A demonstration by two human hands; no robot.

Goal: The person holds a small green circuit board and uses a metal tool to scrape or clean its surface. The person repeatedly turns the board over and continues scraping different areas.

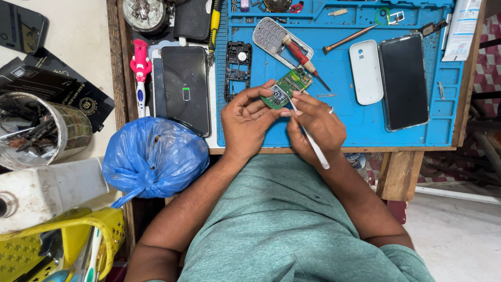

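My left hand (249, 121) pinches a small green circuit board (288, 86) above the front edge of a blue work mat (334, 112). My right hand (315, 124) grips a thin white stick-like tool (314, 144), its tip touching the lower edge of the board. Both hands meet over the mat, close to my body.
On the mat lie a grey keypad frame (271, 35), a red-handled screwdriver (301, 54), a black phone frame (238, 70), a white back cover (366, 71) and a dark smartphone (403, 81). Left of the mat rests another phone (185, 86). A blue plastic bag (154, 156) hangs at the table's edge.
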